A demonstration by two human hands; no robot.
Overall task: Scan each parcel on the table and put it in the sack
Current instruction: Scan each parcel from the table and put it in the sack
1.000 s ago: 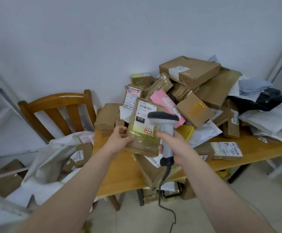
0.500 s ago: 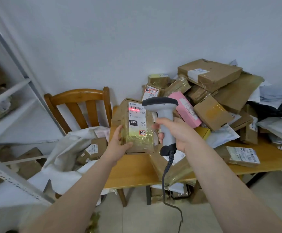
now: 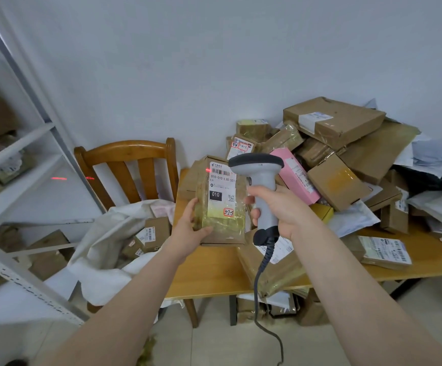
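Left hand [image 3: 191, 225] grips the small brown cardboard box wrapped in clear tape [image 3: 221, 228] at its lower-left corner. The thumb is on the front face and the other fingers go round the back, hidden. The box is upright in the air over the left end of the light wooden table [image 3: 209, 270], white label facing the camera, markings "010" and "3-2-5" readable.

Right hand [image 3: 280, 207] is clenched round the handle of the grey handheld barcode scanner with dark head [image 3: 257, 165], index finger at the handle's front. The scanner sits at 3 o'clock of the box, just beside it. In this view its head overlaps the box's top-right corner. Its dark coiled cable [image 3: 264, 260] drops to 6 o'clock.

There is a short red laser mark [image 3: 208, 169] at the label's top-left edge. Two more red dashes lie at 9 o'clock, by the white metal shelf rack [image 3: 16, 143].

The white woven sack [image 3: 101, 247] is at 8 o'clock of the box, mouth open, draped over the brown wooden chair [image 3: 127, 154], with a few brown parcels [image 3: 154, 231] inside.

A heap of brown cartons and mailers [image 3: 333, 122] covers the table from 1 to 3 o'clock, with a pink carton [image 3: 293, 175] at its near-left edge. A flat labelled packet [image 3: 383, 249] lies at 4 o'clock on the tabletop. More boxes [image 3: 267, 310] sit under the table at 6 o'clock.
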